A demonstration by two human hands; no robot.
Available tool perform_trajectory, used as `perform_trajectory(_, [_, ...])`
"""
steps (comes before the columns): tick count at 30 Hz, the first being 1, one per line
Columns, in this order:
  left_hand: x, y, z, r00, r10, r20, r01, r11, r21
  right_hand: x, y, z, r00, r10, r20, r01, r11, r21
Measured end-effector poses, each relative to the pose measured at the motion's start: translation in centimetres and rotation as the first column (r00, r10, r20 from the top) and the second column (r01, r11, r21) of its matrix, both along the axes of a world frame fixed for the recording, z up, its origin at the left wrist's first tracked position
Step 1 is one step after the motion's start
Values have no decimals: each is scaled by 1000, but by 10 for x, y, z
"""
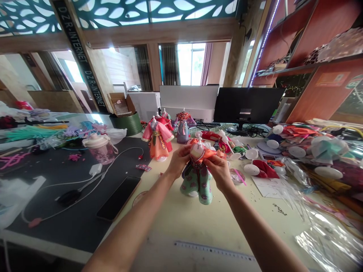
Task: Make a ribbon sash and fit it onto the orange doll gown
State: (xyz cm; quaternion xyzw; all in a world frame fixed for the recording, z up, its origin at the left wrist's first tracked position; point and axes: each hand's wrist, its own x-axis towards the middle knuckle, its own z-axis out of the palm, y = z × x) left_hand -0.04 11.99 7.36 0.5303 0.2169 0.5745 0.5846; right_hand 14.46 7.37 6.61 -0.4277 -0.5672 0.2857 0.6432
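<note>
Head camera, looking forward and down over a cluttered craft table [181,226]. At the centre of my feed, the left hand [178,160] and the right hand [219,170] meet on a small doll mannequin [196,180]. It stands upright on the pale tabletop, just beyond the two forearms. It wears a mint-green patterned skirt and an orange top [205,153]. The fingers of both hands pinch that orange cloth at the shoulders, one hand on each side, and hide part of the chest.

A heap of loose doll clothes [227,141] lies right behind it, so I find its upper outline hard to separate from them. Further back to the left stands a second mannequin in a pink and orange robe [157,141]. Beside that one is a third mannequin in purple with a red headdress [183,130].

To the left, a black mat [70,223] carries a dark phone [118,197] lying flat, a white charger [95,169] with its cable, and a pink lidded cup [99,148]. To the right, white round stands [251,169] lie among garments, with clear plastic bags [326,230] near the edge. A clear ruler [215,250] lies at the near edge between the arms. A black monitor [246,104] stands at the back.
</note>
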Motion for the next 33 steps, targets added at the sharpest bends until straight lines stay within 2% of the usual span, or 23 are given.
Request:
perform_trajectory(8, [-9, 6, 1, 990, -119, -80, 119, 993, -4, 2, -3, -3, 999, 20, 47, -20, 1000, -1])
perform_trajectory(14, [-9, 5, 1, 995, -77, -63, 79, 997, 24, -2, -5, -5, 999, -2, 41, 2, 1000, 6])
perform_trajectory(19, [-8, 2, 2, 998, -38, -54, 40, 998, 39, -6, -8, -1, 999, 32, -22, -34, 998, -57])
perform_trajectory(26, [-10, -1, 7, 993, -41, -108, 46, 998, 47, -6, -11, 6, 976, 139, -167, -167, 971, -169])
perform_trajectory(33, [-14, 0, 12, 963, -95, -253, 103, 995, 19, -6, -13, 10, 886, 276, -373, -380, 893, -242])
